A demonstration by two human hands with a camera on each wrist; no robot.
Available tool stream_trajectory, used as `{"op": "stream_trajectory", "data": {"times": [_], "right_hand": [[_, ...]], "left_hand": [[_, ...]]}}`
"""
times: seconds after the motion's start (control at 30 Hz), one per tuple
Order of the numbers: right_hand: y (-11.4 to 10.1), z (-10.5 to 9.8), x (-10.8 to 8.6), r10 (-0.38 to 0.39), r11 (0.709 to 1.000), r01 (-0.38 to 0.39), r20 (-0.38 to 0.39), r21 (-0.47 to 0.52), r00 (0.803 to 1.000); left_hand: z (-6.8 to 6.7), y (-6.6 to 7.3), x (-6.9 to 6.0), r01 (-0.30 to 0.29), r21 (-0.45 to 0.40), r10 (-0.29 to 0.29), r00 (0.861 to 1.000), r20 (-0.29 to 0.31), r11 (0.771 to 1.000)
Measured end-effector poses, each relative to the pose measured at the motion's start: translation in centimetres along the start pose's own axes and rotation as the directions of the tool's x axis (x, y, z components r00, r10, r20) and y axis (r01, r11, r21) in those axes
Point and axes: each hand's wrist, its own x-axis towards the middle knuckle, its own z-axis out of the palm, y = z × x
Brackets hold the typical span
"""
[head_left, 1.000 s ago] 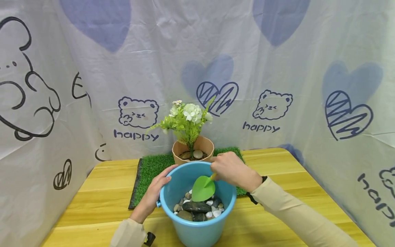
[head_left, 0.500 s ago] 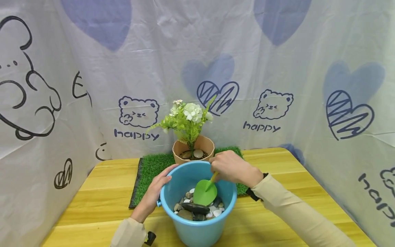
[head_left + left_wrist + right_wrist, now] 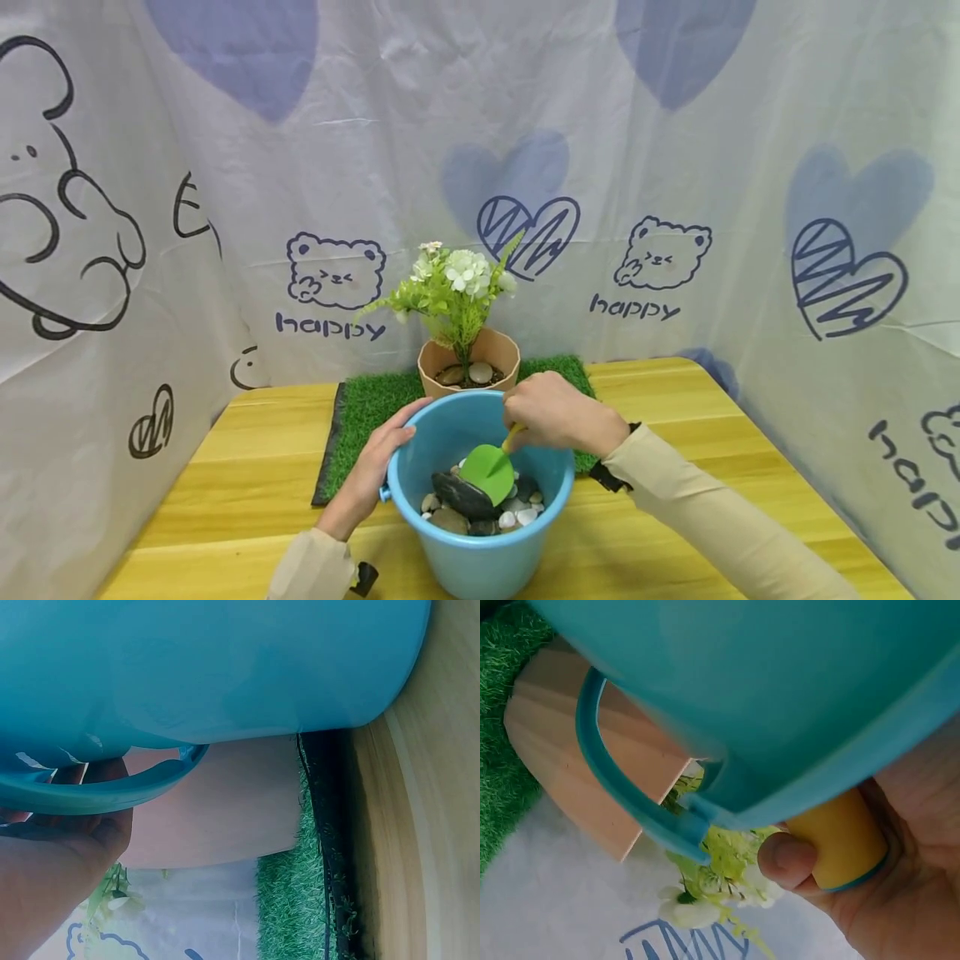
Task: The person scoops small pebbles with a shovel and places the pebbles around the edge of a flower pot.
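Note:
A light blue bucket [image 3: 480, 567] stands in front, with pebbles and larger stones inside. At its left rim my left hand [image 3: 375, 458] grips the bucket, thumb over the edge; the left wrist view shows this hand [image 3: 75, 825] behind the bucket's handle [image 3: 97, 796]. My right hand [image 3: 558, 412] holds a small garden trowel by its yellow handle [image 3: 844, 840], fingers curled round it. The trowel's green blade [image 3: 489, 473] points down into the bucket, against a large dark stone [image 3: 463, 497] that lies tilted on white pebbles [image 3: 517, 518] and a brown stone [image 3: 448, 522].
Behind the bucket, a peach flowerpot [image 3: 427, 375] with white flowers [image 3: 467, 273] and green leaves stands on an artificial grass mat [image 3: 375, 400]. The wooden table [image 3: 660, 400] extends to both sides. A printed curtain [image 3: 420, 167] encloses the back and sides.
The trowel's blade has moved down and slightly left among the stones, handle leaning further right. The dark stone has tipped, its left end now higher. My left hand stays on the rim.

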Motion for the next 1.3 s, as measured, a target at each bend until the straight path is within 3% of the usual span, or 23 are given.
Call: {"op": "stream_trajectory", "data": {"times": [0.3,0.9,1.3], "right_hand": [[0.0,0.0,0.5,0.039,0.996,-0.038,-0.007,0.086,0.999],[0.7,-0.8,1.7,0.093,0.991,-0.104,0.126,0.084,0.988],[0.7,-1.4,1.8,0.133,0.978,-0.165,0.219,0.131,0.967]], "left_hand": [[-0.2,0.0,-0.1,-0.002,0.010,0.002,1.000,-0.005,1.000],[0.0,-0.2,0.0,-0.014,0.001,0.014,1.000,0.003,1.000],[0.1,-0.1,-0.1,-0.021,-0.004,0.021,1.000,0.005,1.000]]}}
